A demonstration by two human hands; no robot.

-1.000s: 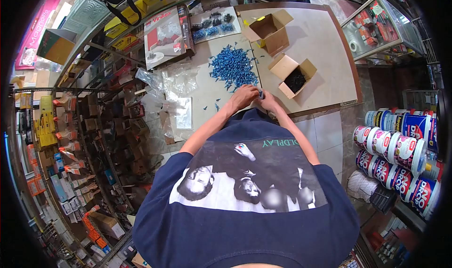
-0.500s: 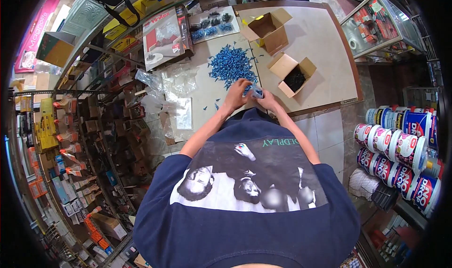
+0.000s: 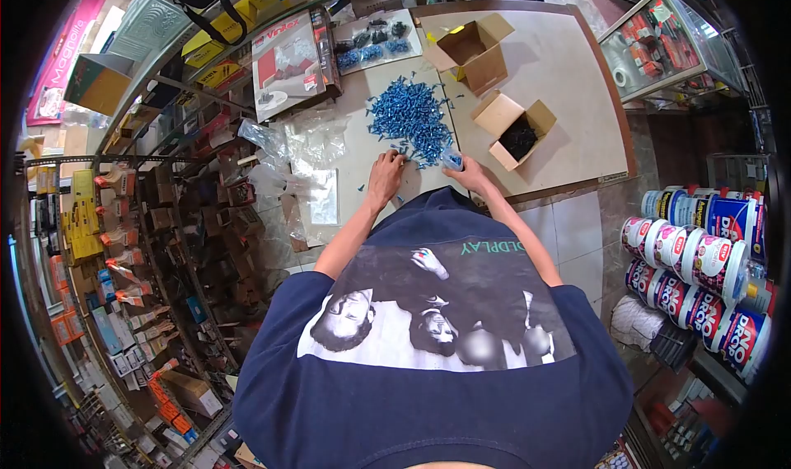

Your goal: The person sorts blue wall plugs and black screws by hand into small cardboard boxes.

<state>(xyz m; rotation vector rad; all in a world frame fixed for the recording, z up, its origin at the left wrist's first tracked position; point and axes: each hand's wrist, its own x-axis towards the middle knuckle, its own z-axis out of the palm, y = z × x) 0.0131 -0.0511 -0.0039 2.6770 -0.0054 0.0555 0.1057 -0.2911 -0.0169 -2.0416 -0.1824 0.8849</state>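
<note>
Looking down from the head camera, I note my left hand (image 3: 386, 171) lying palm-down, fingers loosely spread, at the near edge of the heap of blue plastic plugs (image 3: 409, 119) on the counter (image 3: 568, 98). My right hand (image 3: 471, 175) is closed around a small clear bag of blue plugs (image 3: 451, 159), just right of the heap. An open carton of dark pieces (image 3: 519, 138) sits beside it; an empty carton (image 3: 470, 53) stands farther back. Clear plastic bags (image 3: 309, 143) lie left.
</note>
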